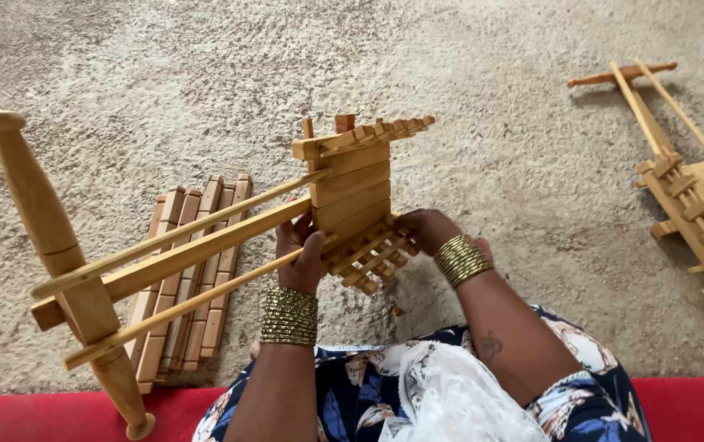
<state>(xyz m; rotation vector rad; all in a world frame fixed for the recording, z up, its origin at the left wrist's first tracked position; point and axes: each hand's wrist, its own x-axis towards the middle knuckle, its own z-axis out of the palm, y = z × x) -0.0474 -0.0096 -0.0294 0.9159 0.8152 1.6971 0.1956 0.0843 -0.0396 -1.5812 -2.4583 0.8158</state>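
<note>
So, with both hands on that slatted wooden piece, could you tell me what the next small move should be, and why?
Probably press the short cross slats home with the right hand, while the left hand steadies the three long light-wood rails. The slats at the lower end of the stacked-slat wooden panel look unevenly seated and splayed, and the right-hand fingers already rest against them.

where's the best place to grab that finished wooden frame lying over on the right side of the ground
Take the wooden frame by its two long rods, reaching down from above. They lie flat on the ground, bare and close together, so one grip closes round both; the slatted end is wider and studded with pegs.
</note>
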